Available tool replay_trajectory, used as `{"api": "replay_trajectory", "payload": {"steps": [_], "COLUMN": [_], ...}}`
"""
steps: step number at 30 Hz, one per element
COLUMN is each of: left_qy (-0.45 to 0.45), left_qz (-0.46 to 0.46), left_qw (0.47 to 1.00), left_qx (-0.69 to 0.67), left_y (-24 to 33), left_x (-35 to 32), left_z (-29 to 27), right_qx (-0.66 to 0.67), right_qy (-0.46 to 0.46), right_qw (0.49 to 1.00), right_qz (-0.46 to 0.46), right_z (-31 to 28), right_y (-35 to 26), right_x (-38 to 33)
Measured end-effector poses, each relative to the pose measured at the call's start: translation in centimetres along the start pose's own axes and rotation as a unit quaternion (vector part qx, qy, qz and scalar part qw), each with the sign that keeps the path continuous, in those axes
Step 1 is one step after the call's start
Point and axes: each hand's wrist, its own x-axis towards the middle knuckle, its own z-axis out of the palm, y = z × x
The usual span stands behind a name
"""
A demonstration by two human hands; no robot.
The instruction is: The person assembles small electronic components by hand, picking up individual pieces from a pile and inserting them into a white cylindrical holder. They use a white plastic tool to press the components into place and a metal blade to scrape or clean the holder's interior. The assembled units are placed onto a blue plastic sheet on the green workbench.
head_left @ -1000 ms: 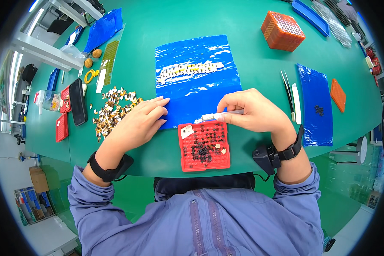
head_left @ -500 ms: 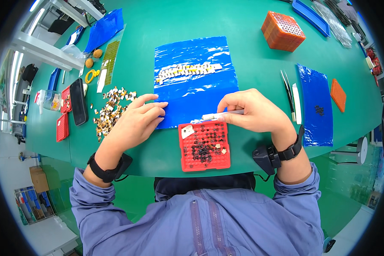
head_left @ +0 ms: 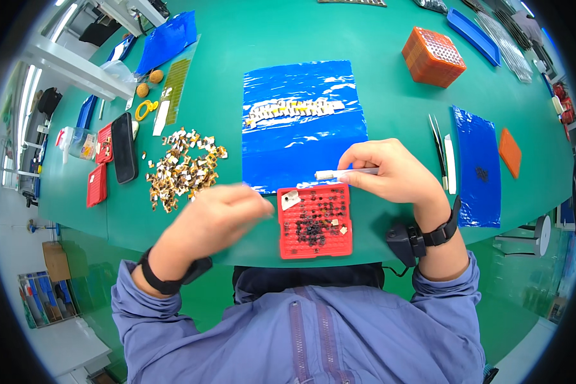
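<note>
While right hand (head_left: 390, 173) grips slim white pen-like tool (head_left: 345, 173) over near edge of blue sheet (head_left: 301, 121), tool tip points left, just above red grid tray (head_left: 313, 221). Tray sits at desk (head_left: 237, 51) front edge, dark small parts clustered in cells, two pale chips on top. Left hand (head_left: 221, 217) blurred, hovering left of tray; fingers loosely curled, cannot tell if holding anything. Pile of small tan-and-white pieces (head_left: 182, 169) lies near, beyond left hand. Row of pale pieces (head_left: 294, 110) lies across sheet.
</note>
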Motion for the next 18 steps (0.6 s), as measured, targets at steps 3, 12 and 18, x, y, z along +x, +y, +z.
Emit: {"api": "replay_trajectory", "payload": {"steps": [3, 12, 18], "left_qy": [-0.021, 0.107, 0.077], "left_qz": [0.076, -0.173, -0.208], "left_qw": [0.997, 0.973, 0.972], "left_qx": [-0.016, 0.104, 0.08], "left_y": [0.9, -7.5, -9.7], "left_x": [-0.2, -1.5, -0.4], "left_z": [1.7, -1.8, -1.2], "right_qx": [0.004, 0.014, 0.009], "right_qy": [0.003, 0.008, 0.016], "right_qw": [1.0, 1.0, 1.0], "right_qz": [0.003, -0.001, -0.003], "right_z": [-0.1, -0.1, -0.3], "right_y": [-0.4, -0.5, -0.4], "right_x": [0.0, -0.1, -0.2]}}
